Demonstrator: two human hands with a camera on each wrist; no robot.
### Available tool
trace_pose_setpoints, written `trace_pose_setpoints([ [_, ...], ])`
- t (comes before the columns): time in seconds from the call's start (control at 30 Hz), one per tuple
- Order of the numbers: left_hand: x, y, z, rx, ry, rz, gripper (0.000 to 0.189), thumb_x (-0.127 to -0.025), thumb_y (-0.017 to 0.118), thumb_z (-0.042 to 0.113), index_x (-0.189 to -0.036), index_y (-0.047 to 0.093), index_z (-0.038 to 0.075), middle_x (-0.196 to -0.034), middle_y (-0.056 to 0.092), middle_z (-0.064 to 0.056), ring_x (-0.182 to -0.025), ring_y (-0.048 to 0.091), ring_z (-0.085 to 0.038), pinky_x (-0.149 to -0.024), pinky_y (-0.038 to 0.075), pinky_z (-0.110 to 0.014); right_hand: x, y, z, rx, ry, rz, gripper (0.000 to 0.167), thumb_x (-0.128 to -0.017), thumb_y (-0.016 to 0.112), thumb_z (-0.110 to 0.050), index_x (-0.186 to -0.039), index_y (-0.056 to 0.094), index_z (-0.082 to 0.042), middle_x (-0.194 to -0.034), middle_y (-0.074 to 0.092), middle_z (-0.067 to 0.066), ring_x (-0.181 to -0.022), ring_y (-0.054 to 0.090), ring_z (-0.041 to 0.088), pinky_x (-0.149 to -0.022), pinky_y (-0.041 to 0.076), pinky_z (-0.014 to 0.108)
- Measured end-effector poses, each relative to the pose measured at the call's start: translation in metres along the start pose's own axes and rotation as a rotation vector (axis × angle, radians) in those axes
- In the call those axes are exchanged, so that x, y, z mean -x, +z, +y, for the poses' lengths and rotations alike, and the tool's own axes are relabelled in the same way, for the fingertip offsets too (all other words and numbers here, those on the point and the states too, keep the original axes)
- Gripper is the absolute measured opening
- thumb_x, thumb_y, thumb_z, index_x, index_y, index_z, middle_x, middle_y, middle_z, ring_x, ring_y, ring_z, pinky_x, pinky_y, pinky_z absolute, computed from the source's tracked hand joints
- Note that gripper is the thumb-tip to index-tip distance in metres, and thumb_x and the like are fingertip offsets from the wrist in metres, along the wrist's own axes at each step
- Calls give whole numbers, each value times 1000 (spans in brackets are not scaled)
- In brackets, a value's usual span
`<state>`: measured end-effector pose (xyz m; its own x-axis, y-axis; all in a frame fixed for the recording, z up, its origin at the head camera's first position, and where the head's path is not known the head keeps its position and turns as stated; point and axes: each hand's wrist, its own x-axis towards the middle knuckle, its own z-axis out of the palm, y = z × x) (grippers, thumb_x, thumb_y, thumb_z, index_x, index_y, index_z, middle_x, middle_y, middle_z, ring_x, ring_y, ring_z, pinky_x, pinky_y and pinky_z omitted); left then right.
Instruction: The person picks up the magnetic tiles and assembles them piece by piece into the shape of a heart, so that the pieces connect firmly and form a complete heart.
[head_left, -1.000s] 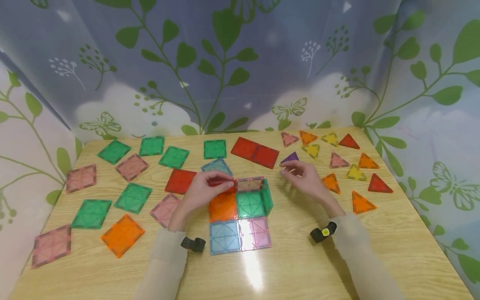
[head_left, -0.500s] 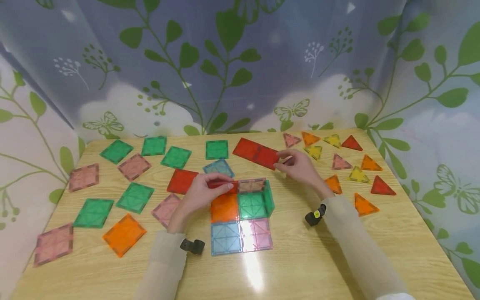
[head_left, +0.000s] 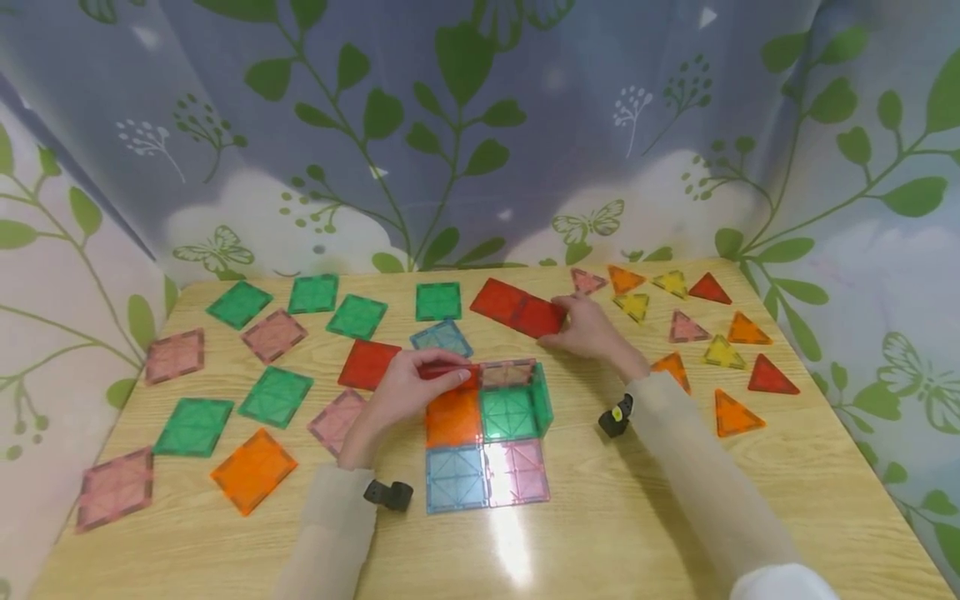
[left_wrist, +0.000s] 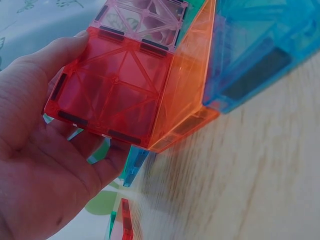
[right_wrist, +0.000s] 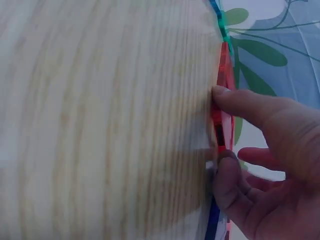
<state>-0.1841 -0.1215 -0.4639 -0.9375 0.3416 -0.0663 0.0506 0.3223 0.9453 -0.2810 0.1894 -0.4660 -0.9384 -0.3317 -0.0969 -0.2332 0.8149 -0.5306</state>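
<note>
My left hand [head_left: 405, 390] pinches a red square magnetic tile [left_wrist: 115, 85] that stands upright on the back edge of a flat orange tile [head_left: 452, 418]. Beside the red one, an upright pink tile [head_left: 506, 374] and an upright green tile [head_left: 543, 402] border a flat green tile [head_left: 508, 415]. A blue tile [head_left: 456, 477] and a pink tile [head_left: 531, 477] complete the flat two-by-two base. Further back, my right hand [head_left: 591, 335] grips the right end of two joined red tiles [head_left: 517, 308], thumb on their near edge. A dark blue-purple edge [right_wrist: 213, 217] shows below its fingers in the right wrist view.
Loose green tiles [head_left: 275, 397], pink tiles and an orange tile [head_left: 253, 471] lie to the left. A red tile [head_left: 369, 364] and a blue tile [head_left: 442, 337] lie behind my left hand. Several small triangles [head_left: 723, 352] are spread at the right. A patterned curtain [head_left: 480, 167] surrounds the table.
My right hand has moved left from beside the purple triangle to the right end of the joined red tiles and grips it. The left hand keeps holding the upright red tile.
</note>
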Motion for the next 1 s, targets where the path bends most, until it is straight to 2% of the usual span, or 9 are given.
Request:
trace_pose_setpoints([
  [0.2,0,1,0,2,-8,4,18,-95,75,27,-112,77,20,-112,76,0,-104,70,-18,-88,59,-29,15,1,-3,51,27,-52,89,-81,83,-40,-151,45,-1,-136,55,28,-119,48,40,-96,50,53],
  [0.3,0,2,0,-2,2,7,20,-95,74,27,-113,77,19,-113,76,-1,-104,70,-18,-87,59,-27,25,0,-3,92,14,-62,89,-80,82,-42,-152,45,-5,-124,60,25,-108,45,33,-84,50,45],
  [0.37,-1,2,0,-7,4,8,21,-95,75,28,-114,77,18,-114,76,-1,-104,70,-18,-87,59,-26,33,-2,-2,96,9,-61,88,-79,82,-42,-151,45,-6,-121,58,25,-104,45,31,-81,49,43],
  [0.47,0,2,0,-5,1,12,20,-95,74,27,-114,77,19,-114,76,-1,-104,70,-18,-86,59,-27,42,-4,0,48,5,-57,89,-77,85,-41,-149,45,-7,-123,51,24,-105,48,31,-83,51,44],
  [0.57,0,1,-1,-7,-8,18,18,-96,74,27,-112,77,20,-113,75,0,-104,69,-19,-87,59,-28,48,-4,4,-5,-20,-45,84,-77,87,-36,-145,47,-5,-130,51,26,-114,48,36,-91,52,51],
  [0.7,-1,1,-2,-13,-4,15,19,-96,74,26,-114,76,20,-114,75,-1,-104,69,-20,-88,59,-31,54,-3,12,-49,-36,-34,69,-85,83,-33,-138,52,-2,-133,58,24,-121,52,38,-97,51,54],
  [0.83,-1,1,-2,-11,-5,12,19,-96,73,27,-114,76,20,-115,75,-1,-105,68,-20,-89,59,-31,59,-1,19,-121,16,-13,49,-95,73,-34,-130,58,-4,-109,67,17,-93,62,29,-79,53,42],
  [0.93,0,1,-1,-5,-6,11,19,-96,73,26,-113,76,20,-115,75,0,-106,68,-20,-89,59,-31,60,0,20,-151,53,27,38,-100,66,-34,-125,61,-6,-85,62,9,-72,53,22,-65,44,34],
  [1.0,0,1,-1,-1,-5,11,18,-96,73,26,-113,76,20,-115,75,0,-105,69,-20,-89,59,-30,61,0,20,-145,63,52,35,-102,64,-33,-124,64,-7,-77,57,4,-68,49,19,-63,40,32],
])
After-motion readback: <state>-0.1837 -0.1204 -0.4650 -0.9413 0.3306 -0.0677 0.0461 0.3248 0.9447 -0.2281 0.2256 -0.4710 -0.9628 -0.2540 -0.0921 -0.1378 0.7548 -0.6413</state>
